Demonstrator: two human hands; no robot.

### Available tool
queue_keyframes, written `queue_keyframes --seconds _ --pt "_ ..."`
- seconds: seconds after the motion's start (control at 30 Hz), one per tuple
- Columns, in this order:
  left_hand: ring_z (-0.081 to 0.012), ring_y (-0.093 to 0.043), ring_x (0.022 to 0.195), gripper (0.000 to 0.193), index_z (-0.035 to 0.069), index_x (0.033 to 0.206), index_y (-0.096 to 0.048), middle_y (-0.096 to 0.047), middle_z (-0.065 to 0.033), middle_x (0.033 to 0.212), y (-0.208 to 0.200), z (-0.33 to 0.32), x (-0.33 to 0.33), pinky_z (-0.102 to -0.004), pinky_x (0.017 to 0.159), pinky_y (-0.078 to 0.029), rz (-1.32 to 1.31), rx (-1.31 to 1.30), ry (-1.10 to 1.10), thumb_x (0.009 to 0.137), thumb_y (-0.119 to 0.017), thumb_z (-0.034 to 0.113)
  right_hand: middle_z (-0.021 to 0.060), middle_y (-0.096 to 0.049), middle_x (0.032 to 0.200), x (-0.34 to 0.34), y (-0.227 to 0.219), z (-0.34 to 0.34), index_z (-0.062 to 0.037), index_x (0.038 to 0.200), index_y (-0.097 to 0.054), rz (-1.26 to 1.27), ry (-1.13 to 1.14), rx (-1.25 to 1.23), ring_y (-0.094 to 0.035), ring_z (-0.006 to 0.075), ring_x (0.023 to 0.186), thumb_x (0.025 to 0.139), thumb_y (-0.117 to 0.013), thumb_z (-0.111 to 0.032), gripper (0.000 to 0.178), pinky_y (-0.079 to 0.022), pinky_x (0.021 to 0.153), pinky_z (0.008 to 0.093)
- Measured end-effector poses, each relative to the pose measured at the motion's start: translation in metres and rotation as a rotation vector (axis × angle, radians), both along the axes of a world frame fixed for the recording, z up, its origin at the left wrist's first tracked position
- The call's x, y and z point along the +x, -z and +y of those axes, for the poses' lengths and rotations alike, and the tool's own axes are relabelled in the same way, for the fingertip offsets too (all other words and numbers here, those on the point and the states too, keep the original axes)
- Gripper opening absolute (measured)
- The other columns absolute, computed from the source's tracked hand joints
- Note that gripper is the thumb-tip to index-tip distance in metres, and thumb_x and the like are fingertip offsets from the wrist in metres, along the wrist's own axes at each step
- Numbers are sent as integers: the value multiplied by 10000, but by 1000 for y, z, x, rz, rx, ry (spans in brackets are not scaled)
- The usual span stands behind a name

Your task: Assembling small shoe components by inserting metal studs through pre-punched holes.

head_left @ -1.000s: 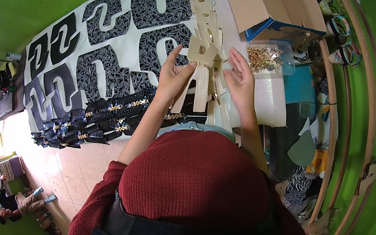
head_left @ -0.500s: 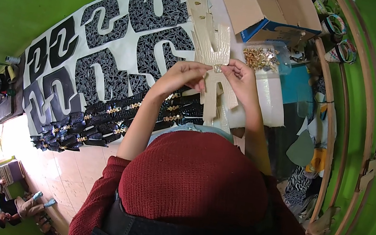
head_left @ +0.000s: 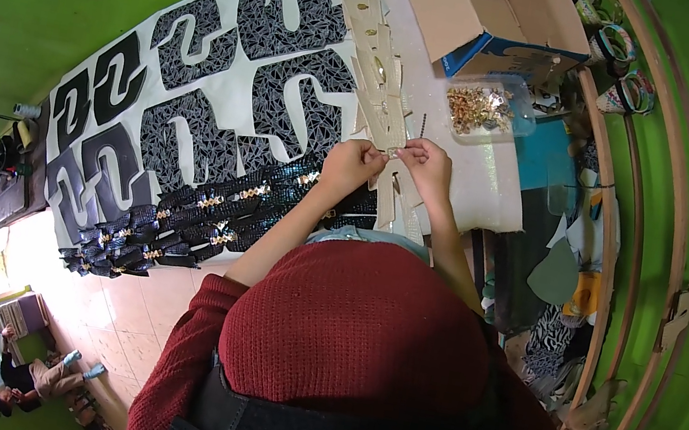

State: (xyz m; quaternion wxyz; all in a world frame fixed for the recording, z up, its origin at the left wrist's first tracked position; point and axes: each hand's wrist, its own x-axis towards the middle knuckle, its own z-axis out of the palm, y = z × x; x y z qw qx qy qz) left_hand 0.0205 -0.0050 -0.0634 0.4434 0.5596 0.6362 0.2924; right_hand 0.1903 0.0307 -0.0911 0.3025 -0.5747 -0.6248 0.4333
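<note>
A: Far left of what lies on the surface?
B: Black patterned panels (head_left: 329,14), flat. Nearer the person, black strips (head_left: 190,204) with gold fittings lie in long rows.

A: Left hand (head_left: 347,167)?
B: Right of the panels. Grip closed, thumb and fingertips pinching the beige strip (head_left: 386,121) from its left side.

A: Position of the strip?
B: Between the hands. Long axis runs away from the person, far end leaning left, so it crosses the line joining both grips. A small shiny piece (head_left: 390,153) shows where the fingertips meet; its kind is too small to tell.

A: Right hand (head_left: 428,174)?
B: Grip also closed, pinching the strip from the right. Neither hand is clearly nearer the shiny piece.

A: Further right?
B: A thin dark piece (head_left: 423,125) just beyond the right fingers, then a clear tub (head_left: 524,118) of gold fittings, nearer the right hand. An open cardboard box (head_left: 432,5) stands beyond the tub.
</note>
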Motion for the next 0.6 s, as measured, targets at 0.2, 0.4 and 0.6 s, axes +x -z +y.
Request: queue_keyframes --seconds 0.2,0.4,0.6 --pt "-206 -583 486 256 49 714 -619 -590 -45 536 -6 -2 2 -317 502 -454 234 126 -6 739 -675 297 81 -663 744 -3 -1 -5 -31 882 -627 1 75 51 -638 157 662 738 -699 -194 229 -483 604 266" --pt "-252 -577 867 417 67 985 -561 -595 -98 931 0 -7 3 -326 706 -457 326 363 -44 687 -707 320 72 -655 741 -10 0 -13 -43 864 -611 -128 129 88 -636 185 650 749 -679 -184 194 -483 608 282" --pt "-331 -319 1224 548 152 1245 -459 -360 -122 1335 9 -16 12 -475 934 -300 558 526 126 765 -610 370 70 -651 743 -8 -1 -13 -60 839 -604 28 201 66 -626 200 624 760 -660 -164 142 -472 580 292"
